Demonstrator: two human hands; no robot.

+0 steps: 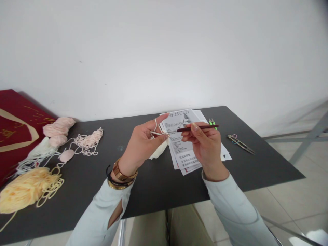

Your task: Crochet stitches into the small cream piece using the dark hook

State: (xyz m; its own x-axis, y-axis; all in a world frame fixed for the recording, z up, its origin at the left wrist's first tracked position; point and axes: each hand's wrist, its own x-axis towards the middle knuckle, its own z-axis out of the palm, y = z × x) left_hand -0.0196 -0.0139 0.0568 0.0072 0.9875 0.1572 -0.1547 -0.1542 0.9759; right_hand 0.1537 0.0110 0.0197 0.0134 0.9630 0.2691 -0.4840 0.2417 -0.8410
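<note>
My right hand point(205, 147) grips a crochet hook point(200, 128) by its dark brown handle, with the metal end pointing left. At that end my left hand point(147, 138) pinches white yarn point(155, 132) between thumb and fingers, and a strand loops up around the index finger. The exact stitches at the fingertips are too small to make out. Below the left hand, partly hidden by it, lies a cream-white piece of yarn work or a ball point(159, 150). Printed sheets with pictures and text point(188, 164) lie under and behind both hands.
Thread snips point(241, 144) lie on the dark table point(153, 191) at the right, and green-handled snips point(212, 123) behind the right hand. Pink yarn point(60, 128), white yarn point(42, 152) and yellow yarn point(25, 188) sit at left beside a red bag point(17, 126). A wall stands behind.
</note>
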